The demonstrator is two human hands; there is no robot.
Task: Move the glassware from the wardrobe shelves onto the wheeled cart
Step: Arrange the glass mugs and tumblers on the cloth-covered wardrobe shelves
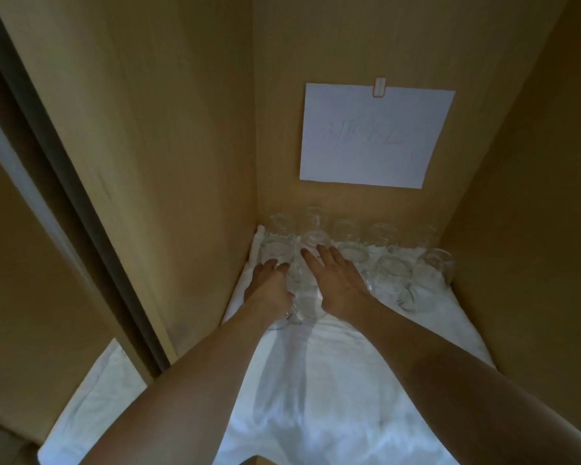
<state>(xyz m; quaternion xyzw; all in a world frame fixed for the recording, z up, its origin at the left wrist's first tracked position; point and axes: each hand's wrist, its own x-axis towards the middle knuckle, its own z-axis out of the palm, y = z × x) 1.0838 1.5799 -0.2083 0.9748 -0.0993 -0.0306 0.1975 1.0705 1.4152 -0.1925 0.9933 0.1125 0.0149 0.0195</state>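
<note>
Wardrobe side panel [141, 135] at left, left hand [269, 286] curled round a clear glass mug [299, 297] on the white cloth [316, 380] lining the shelf, right hand [336, 280] flat with fingers spread just beside it, more glasses [393, 263] toward the right, paper sheet [373, 135] clipped on the back wall above

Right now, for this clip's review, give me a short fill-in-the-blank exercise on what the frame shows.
1. The glass mugs stand on a ____ cloth.
2. A sheet of paper hangs on the wardrobe's ____ wall.
3. The left hand and right hand reach the mugs at the shelf's ____ side.

Missing words: white; back; left
</note>
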